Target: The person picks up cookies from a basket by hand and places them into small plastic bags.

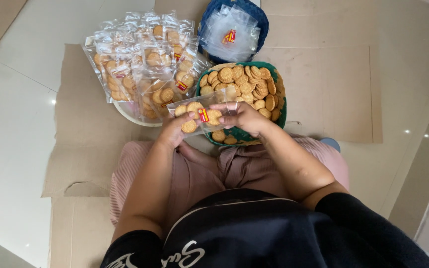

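Since the flattened cardboard [333, 89] spread over the pale tiled floor [16, 114] is crowded, with a heap of filled packets [140, 64] at the left, a green-rimmed basket of round biscuits [247, 87] in the middle and a blue container of empty clear bags [232, 32] behind it, a slip could be costly. The small clear bag [202, 113], held level above the near rim of the basket and over the lap, is gripped from both ends. Should it be tilted or its open side be left slack, the few biscuits inside could be tipped out onto the cardboard or back into the basket. Were the thin film squeezed too hard, the brittle biscuits could be cracked.

The bag's left end is pinched by the left hand [175, 130], whose fingers are closed under and around it. Its right end is clamped by the right hand [244, 116], with the fingers [222, 106] curled over the top edge. The bag lies between the two hands, touching both, its red-and-yellow label turned upward.
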